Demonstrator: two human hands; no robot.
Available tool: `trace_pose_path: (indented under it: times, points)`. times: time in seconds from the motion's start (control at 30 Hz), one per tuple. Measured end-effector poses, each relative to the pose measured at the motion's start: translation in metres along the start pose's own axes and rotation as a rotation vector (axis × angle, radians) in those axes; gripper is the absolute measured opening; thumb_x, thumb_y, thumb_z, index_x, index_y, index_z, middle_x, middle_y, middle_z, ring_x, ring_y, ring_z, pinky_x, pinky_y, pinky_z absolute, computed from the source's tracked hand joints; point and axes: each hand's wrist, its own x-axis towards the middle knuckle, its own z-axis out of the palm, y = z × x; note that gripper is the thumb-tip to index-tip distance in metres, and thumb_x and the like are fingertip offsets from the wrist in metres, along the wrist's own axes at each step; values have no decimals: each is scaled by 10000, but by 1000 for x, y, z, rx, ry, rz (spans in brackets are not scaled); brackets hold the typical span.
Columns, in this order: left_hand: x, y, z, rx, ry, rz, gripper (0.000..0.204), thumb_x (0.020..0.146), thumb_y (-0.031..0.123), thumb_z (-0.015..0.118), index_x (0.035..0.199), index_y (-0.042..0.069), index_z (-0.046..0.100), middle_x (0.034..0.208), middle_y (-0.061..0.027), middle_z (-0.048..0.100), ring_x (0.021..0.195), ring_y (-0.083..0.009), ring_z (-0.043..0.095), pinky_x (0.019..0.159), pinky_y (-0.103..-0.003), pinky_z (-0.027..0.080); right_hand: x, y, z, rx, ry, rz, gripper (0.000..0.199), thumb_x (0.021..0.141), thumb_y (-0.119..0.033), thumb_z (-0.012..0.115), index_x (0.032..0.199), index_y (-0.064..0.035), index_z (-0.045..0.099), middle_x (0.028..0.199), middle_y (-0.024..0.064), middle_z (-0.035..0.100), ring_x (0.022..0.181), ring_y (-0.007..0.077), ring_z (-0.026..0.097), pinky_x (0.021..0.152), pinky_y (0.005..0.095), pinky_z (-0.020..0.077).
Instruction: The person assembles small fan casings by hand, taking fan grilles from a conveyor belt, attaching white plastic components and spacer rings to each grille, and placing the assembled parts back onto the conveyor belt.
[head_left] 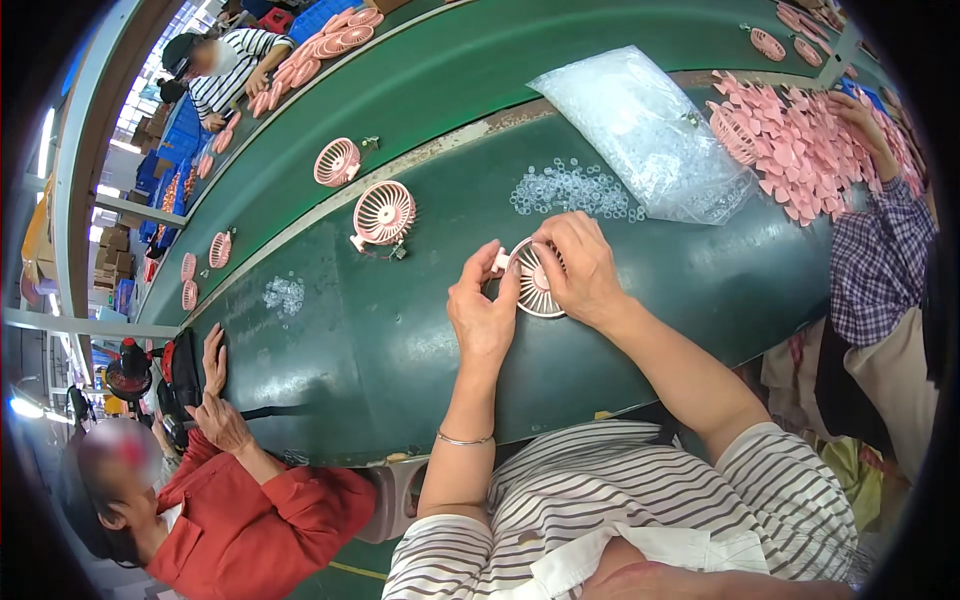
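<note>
Both my hands are closed on a round pink fan housing (538, 296) with radial slats, held just over the green work surface. My left hand (482, 318) grips its left side, near a small pale stub that sticks out. My right hand (588, 270) presses fingers onto the upper right rim, hiding part of it. Beyond my left hand stands another pink fan housing (384, 213) with a small part on wires beside it. Small clear plastic rings (570, 188) lie in a loose pile just past my right hand.
A clear bag of such rings (645, 130) lies ahead, beside a heap of pink fan blades (800, 150) where a co-worker's hand (860, 122) reaches. Fan housings (337, 162) sit on the green belt (430, 100). A smaller ring pile (284, 295) and a person in red (265, 520) are left.
</note>
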Motion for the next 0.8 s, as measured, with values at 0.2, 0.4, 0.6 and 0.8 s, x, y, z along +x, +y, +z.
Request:
trace_pose_path:
  times: [0.2,0.4,0.6,0.8]
  points:
    - [3,2,1,-6,36,44,270,754,73,668,999,-3,582,829,-86,658,755,-138,630,714,-271,490,3,-2,3,-5,50,27,132,729,28,609,835,-7,538,827,128,567,772,290,543,687,370,436]
    - [3,10,5,45,35,53,270,794,51,648,1031,-26,543,884,-65,627,792,-99,580,715,-235,477,4,3,3,-36,55,43,115,743,31,602,839,-7,550,823,131,568,741,270,560,660,349,452]
    - [3,5,-5,-215,-31,-17,232,792,-7,637,1013,-31,569,907,-75,641,781,-98,601,716,-226,485,15,7,-16,441,8,551,67,773,-33,642,828,1,629,739,59,624,661,87,574,561,231,462]
    - [-5,21,-1,-423,-192,55,247,781,-63,634,1010,-49,542,924,-99,620,832,-117,594,762,-221,479,16,19,-24,1068,-293,940,100,772,-35,673,848,22,640,765,51,630,651,72,554,579,188,449]
